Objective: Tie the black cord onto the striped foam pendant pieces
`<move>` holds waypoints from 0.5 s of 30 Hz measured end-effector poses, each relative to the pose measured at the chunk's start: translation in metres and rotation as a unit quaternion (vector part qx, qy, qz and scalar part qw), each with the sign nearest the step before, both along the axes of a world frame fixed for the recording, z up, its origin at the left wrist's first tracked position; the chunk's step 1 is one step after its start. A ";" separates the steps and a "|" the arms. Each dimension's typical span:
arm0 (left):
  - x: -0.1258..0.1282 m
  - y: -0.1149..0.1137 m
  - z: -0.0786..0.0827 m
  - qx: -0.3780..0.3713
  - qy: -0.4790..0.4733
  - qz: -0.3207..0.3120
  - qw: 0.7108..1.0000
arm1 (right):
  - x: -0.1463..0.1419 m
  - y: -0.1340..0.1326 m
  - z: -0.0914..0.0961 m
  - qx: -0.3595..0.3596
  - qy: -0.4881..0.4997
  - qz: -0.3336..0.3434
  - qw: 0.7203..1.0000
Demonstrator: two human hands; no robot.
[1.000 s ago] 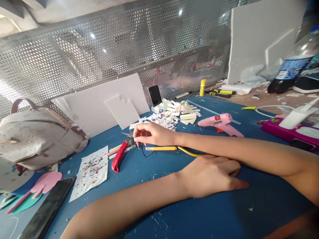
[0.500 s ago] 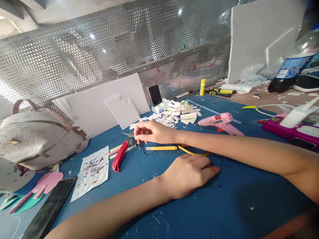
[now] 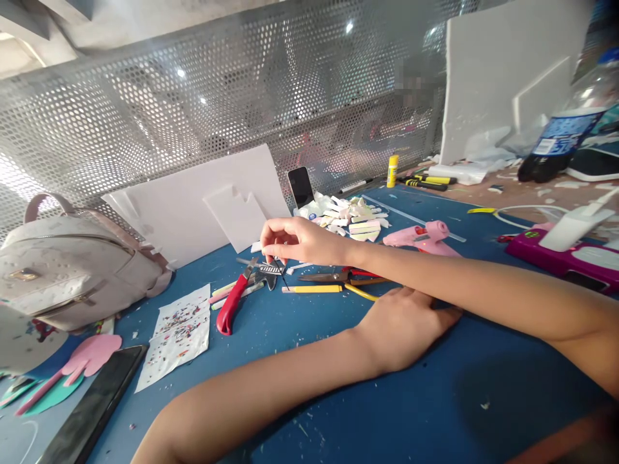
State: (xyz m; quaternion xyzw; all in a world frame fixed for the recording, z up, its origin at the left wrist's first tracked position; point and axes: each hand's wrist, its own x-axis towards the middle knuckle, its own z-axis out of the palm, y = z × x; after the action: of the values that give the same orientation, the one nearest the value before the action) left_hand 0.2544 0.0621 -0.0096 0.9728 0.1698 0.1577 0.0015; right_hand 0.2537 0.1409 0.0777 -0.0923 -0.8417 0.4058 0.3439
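"How is that black strand (image 3: 282, 275) handling?"

"From here I'm judging it light, limp and perhaps slippery, so I'm favouring a fingertip pinch near its top."

"How is it looking?"

"Thin and dark. It's hanging below my right hand (image 3: 307, 241), whose fingers are pinching its upper end, near the red-handled tool (image 3: 233, 306)."

"And your left hand (image 3: 401, 328)?"

"Resting on the worktop (image 3: 435, 406), fingers partly hidden by my right forearm (image 3: 449, 280); I'm not managing to tell its grip."
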 end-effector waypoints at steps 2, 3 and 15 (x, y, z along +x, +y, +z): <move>-0.004 0.004 -0.002 -0.026 -0.018 -0.011 0.999 | -0.001 0.000 -0.002 0.008 0.002 0.004 1.000; -0.005 0.005 -0.003 -0.042 -0.027 -0.015 0.999 | -0.001 0.001 -0.003 0.012 0.003 0.006 1.000; -0.002 0.005 0.000 -0.116 -0.047 0.005 0.992 | -0.002 0.001 -0.004 0.011 0.005 0.002 1.000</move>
State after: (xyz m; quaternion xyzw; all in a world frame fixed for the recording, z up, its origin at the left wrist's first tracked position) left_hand 0.2523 0.0676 -0.0091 0.9566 0.1913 0.1830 0.1215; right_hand 0.2520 0.1420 0.0740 -0.0850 -0.8447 0.3974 0.3483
